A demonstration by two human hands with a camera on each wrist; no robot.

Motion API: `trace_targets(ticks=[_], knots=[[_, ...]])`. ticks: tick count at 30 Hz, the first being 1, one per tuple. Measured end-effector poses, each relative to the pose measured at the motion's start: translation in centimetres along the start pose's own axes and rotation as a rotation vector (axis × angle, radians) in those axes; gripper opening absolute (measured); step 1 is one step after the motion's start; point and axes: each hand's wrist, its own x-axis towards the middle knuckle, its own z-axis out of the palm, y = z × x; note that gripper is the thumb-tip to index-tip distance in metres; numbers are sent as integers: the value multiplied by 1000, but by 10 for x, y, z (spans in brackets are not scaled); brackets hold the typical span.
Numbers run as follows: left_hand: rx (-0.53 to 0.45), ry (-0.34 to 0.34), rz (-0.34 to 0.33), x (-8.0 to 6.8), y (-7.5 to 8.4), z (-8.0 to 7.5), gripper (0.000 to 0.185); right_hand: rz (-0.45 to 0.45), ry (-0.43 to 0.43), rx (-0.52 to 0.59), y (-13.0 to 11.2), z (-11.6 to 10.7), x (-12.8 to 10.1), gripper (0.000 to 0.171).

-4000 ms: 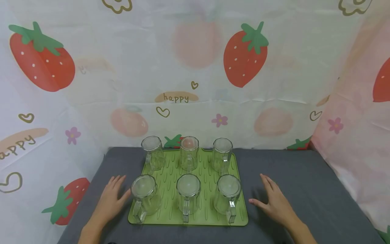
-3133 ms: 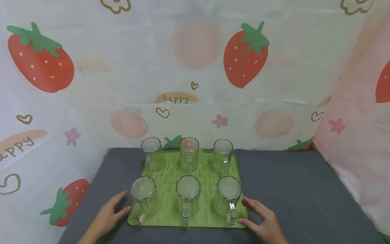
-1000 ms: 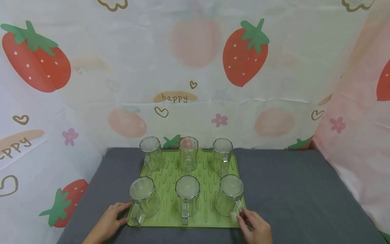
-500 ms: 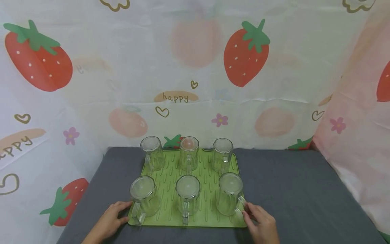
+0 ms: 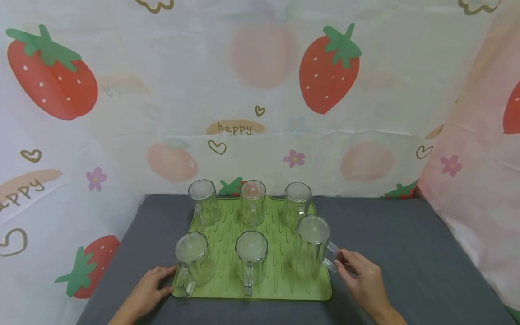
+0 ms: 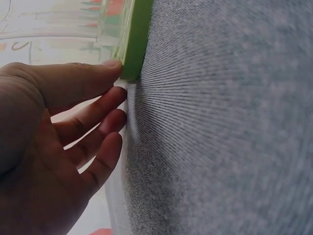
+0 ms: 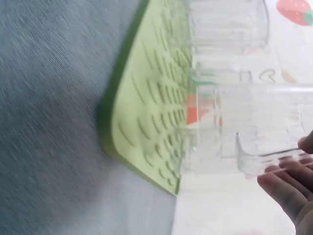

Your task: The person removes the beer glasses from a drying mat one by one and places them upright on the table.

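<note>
Six clear glass mugs stand upside down in two rows on a green ribbed mat (image 5: 280,289). My right hand (image 5: 342,265) grips the handle of the front right mug (image 5: 312,246), which is upright and raised slightly over the mat's right side. In the right wrist view the mug (image 7: 254,127) fills the frame, with my fingers (image 7: 286,188) curled at its handle beside the mat (image 7: 146,112). My left hand (image 5: 166,280) rests at the mat's front left corner. There the thumb (image 6: 83,78) lies on the mat edge (image 6: 134,39) and the fingers are relaxed.
The mat lies on a grey cloth-covered table (image 5: 398,243) with bare cloth to the right and left (image 6: 220,122). Strawberry-print fabric walls (image 5: 260,90) close in the back and both sides. The front middle mug (image 5: 251,253) and front left mug (image 5: 192,259) stand close by.
My right hand came in from the bare cloth, took the front right mug's handle, turned it rightward, then raised it up and back. My left hand slid to the mat's front left corner.
</note>
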Motion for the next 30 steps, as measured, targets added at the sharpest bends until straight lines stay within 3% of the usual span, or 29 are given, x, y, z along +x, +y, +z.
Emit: trace_targets(ticks=[6,12,23,30], knots=[[8,-11,10,1,1,-1,51,4,-45,-27,6,-9,11,33],[-15,-59,-6,4,0,-1,52,9,-50,-25,9,-21,21,33],[-32,-74,-33,4,-2,-1,52,0,-64,-59,11,-36,49,32],[-53,-85,-48,5,-3,0,53,-53,-44,-56,12,-47,65,35]])
